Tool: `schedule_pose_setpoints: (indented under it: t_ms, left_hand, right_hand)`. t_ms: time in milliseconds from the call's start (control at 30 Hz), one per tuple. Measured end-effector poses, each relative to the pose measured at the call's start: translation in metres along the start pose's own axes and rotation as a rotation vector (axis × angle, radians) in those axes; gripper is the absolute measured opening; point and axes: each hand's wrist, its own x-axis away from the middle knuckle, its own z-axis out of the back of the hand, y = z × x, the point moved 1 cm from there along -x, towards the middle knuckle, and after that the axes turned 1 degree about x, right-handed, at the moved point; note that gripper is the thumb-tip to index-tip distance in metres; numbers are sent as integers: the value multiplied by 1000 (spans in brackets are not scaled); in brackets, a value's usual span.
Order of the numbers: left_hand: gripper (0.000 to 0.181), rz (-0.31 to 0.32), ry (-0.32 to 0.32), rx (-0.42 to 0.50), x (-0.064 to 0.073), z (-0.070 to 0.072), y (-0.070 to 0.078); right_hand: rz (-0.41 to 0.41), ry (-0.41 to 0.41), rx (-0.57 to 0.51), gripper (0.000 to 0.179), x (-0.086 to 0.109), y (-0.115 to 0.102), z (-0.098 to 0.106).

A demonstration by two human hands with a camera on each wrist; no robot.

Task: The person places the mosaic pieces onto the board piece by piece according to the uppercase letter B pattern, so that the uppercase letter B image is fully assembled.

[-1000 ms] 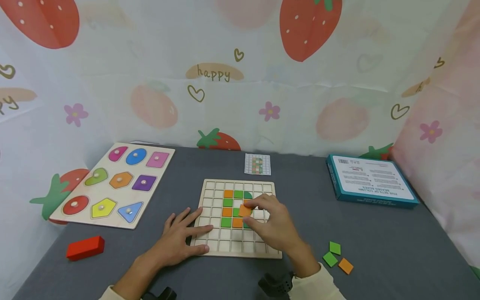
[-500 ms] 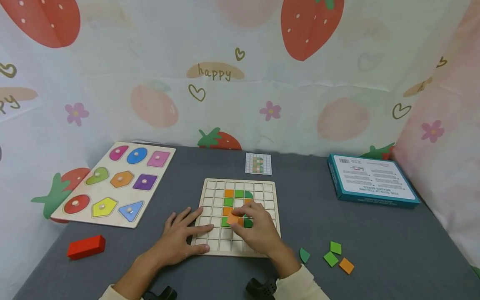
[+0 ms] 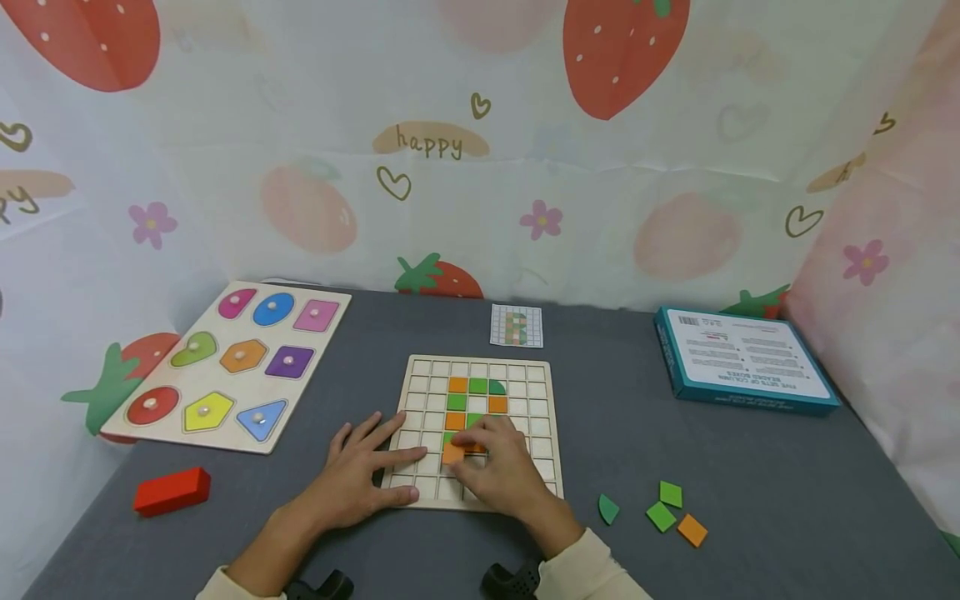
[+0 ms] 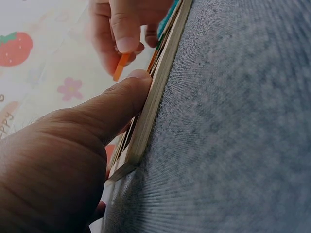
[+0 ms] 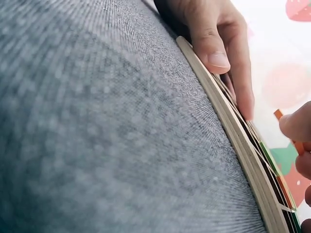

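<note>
A wooden grid board [image 3: 537,477] lies in the middle of the table, with orange, green and dark green tiles set in several of its squares. My left hand [image 3: 360,475] rests with spread, straight fingers on the board's left edge. Between thumb and fingertips my right hand [image 3: 498,467] pinches an orange square tile [image 3: 452,454], held tilted close over the lower left of the pattern. In the left wrist view the orange tile [image 4: 121,67] shows above the board's surface. The right hand hides part of the tiles below it.
Right of the board lie a dark green quarter-round tile [image 3: 608,509], green squares [image 3: 662,517] and an orange square [image 3: 692,530]. A pattern card [image 3: 516,326] and teal box [image 3: 746,360] stand behind. At left are a shape puzzle [image 3: 225,383] and red block [image 3: 172,492].
My right hand has moved left and toward me across the board with the orange tile, uncovering the quarter-round tile on the table. The left hand stays in place.
</note>
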Motion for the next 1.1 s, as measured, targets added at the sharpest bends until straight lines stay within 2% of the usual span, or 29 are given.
schedule_pose_setpoints:
  t_ms: [267,700,900,1100]
  left_hand:
    - [55,1,-1,15,0,0,0]
    - [55,0,-2,8,0,2,1]
    - [56,2,-6,6,1,2,1]
    - [55,-1,-2,1,1,2,3]
  right_hand:
    - [42,-4,66,20,1,1,-3]
    - [57,-15,168,22,3,3,-7]
    - [60,-14,125,24,2,-3,1]
    - [62,5,26,28,4,-17,21]
